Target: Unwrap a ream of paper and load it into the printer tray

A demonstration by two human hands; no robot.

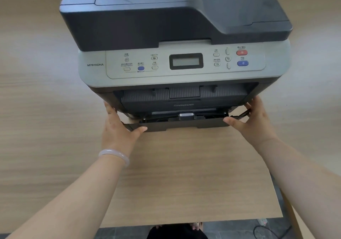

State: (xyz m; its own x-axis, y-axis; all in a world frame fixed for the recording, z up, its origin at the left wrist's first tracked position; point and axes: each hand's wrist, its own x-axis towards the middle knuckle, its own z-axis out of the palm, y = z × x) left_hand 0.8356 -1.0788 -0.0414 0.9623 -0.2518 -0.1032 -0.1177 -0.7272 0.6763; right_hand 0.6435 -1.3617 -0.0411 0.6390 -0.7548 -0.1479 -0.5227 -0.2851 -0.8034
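Observation:
A grey and dark printer [175, 36] stands on a small wooden table [184, 174]. At its base the dark paper tray [184, 125] sticks out slightly from the front. My left hand [118, 128] holds the tray's left end, thumb on its front edge. My right hand [252, 120] grips the tray's right end, thumb on the front, fingers around the side. The inside of the tray is hidden. No ream of paper is in view.
The printer's control panel [184, 62] with a small screen faces me. A pale bracelet [115, 155] is on my left wrist. The table's near edge is at the bottom, with dark floor and a cable [263, 229] beyond it.

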